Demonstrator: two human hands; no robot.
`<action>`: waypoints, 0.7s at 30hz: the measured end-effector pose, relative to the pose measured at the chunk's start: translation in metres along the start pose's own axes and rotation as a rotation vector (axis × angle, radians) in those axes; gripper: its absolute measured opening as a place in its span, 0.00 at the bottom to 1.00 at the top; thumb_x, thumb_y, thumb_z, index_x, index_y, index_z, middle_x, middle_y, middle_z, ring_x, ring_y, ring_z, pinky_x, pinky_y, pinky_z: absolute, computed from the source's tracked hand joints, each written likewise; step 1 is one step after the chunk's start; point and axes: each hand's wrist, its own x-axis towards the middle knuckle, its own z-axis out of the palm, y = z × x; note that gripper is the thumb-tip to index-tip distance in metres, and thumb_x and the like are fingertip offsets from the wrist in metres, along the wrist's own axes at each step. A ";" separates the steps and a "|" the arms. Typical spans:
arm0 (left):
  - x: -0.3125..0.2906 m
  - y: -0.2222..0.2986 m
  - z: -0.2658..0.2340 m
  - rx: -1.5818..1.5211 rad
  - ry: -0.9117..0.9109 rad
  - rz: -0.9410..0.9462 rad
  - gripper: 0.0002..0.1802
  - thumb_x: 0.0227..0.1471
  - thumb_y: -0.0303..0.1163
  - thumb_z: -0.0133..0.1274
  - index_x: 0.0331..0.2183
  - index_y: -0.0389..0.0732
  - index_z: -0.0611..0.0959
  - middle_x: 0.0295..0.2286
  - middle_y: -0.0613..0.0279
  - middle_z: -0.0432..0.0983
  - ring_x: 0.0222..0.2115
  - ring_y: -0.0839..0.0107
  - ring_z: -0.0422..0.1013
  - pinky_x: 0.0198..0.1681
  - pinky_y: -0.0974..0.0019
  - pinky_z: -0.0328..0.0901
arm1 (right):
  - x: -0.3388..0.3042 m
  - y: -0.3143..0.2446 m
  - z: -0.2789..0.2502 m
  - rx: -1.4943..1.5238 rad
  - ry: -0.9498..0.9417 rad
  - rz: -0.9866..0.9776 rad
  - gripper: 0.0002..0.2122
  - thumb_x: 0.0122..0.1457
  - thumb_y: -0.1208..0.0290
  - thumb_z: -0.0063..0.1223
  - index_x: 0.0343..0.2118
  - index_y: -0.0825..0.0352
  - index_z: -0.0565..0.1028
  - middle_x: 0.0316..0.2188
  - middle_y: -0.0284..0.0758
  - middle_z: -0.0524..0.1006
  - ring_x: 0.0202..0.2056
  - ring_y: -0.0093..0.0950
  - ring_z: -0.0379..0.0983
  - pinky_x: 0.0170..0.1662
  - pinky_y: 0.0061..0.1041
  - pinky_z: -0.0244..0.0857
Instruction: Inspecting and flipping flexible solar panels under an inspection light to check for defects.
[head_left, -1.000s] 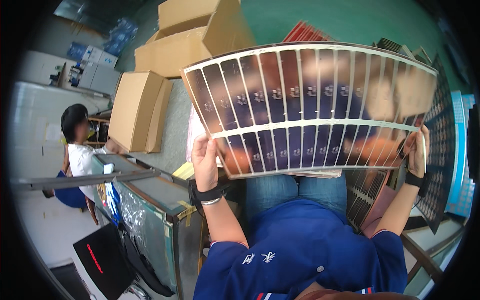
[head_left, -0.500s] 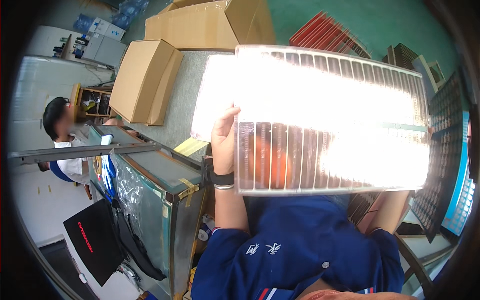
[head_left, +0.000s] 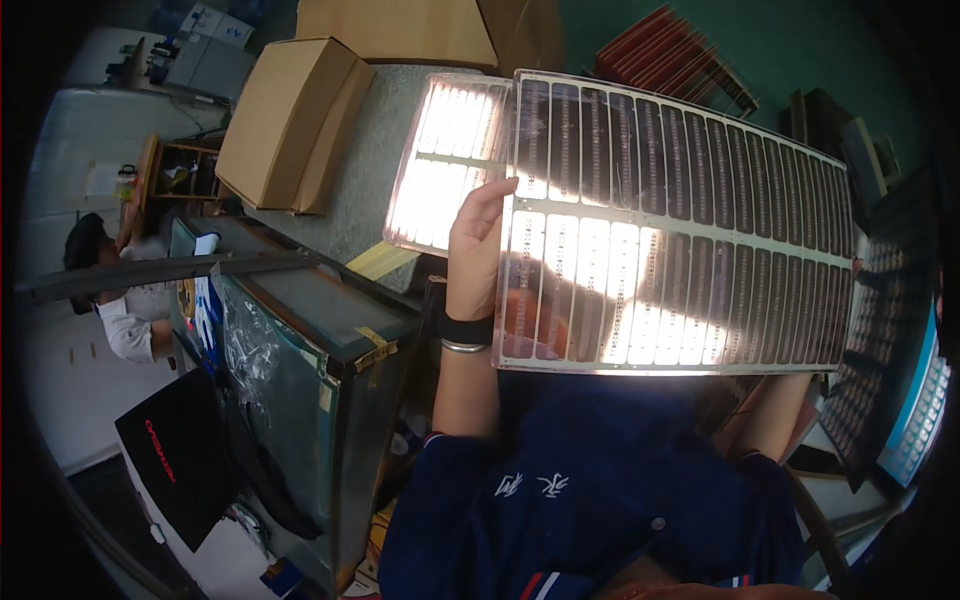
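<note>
In front of my chest is a large, shiny, rectangular panel (head_left: 690, 225) with two rows of narrow dark strips in a pale frame. My left hand (head_left: 478, 245) is closed on its left edge, with the thumb over the front and the other fingers partly behind. My right forearm (head_left: 778, 415) rises to the panel's right end, but the panel hides the right hand. Bright glare covers part of the panel's middle and lower left. A similar panel (head_left: 432, 172) lies on the grey tabletop (head_left: 375, 140), partly behind the held one.
Cardboard boxes (head_left: 285, 125) stand at the far left of the tabletop. Reddish boards (head_left: 675, 60) stand in a row at the back. Dark dotted sheets (head_left: 880, 340) are at right. Left are a glass-topped bench (head_left: 290, 370), a black laptop (head_left: 180, 465) and another person (head_left: 125, 290).
The held panel has tilted and shifted slightly right, and its glare has shrunk so the strips show. My left hand moved with it. The other person at the left has changed posture.
</note>
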 end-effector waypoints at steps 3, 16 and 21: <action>0.001 0.000 0.001 0.006 -0.025 -0.004 0.16 0.52 0.22 0.44 0.45 0.33 0.68 0.39 0.56 0.71 0.38 0.74 0.69 0.41 0.74 0.64 | -0.001 0.001 0.001 0.011 0.000 0.022 0.14 0.61 0.62 0.38 0.42 0.67 0.69 0.48 0.49 0.66 0.46 0.40 0.67 0.48 0.38 0.63; -0.002 -0.008 -0.006 -0.202 -0.108 -0.127 0.27 0.57 0.35 0.39 0.53 0.30 0.57 0.46 0.52 0.65 0.46 0.70 0.64 0.49 0.69 0.60 | -0.007 -0.004 0.000 0.115 0.010 0.090 0.16 0.61 0.61 0.37 0.42 0.68 0.68 0.48 0.50 0.66 0.46 0.41 0.68 0.48 0.39 0.63; 0.000 -0.003 -0.007 -0.072 -0.094 -0.146 0.28 0.53 0.29 0.46 0.53 0.31 0.57 0.46 0.52 0.66 0.46 0.70 0.64 0.49 0.69 0.59 | -0.008 -0.010 -0.002 0.222 -0.013 0.160 0.16 0.61 0.60 0.36 0.42 0.68 0.68 0.48 0.51 0.66 0.45 0.42 0.68 0.48 0.39 0.63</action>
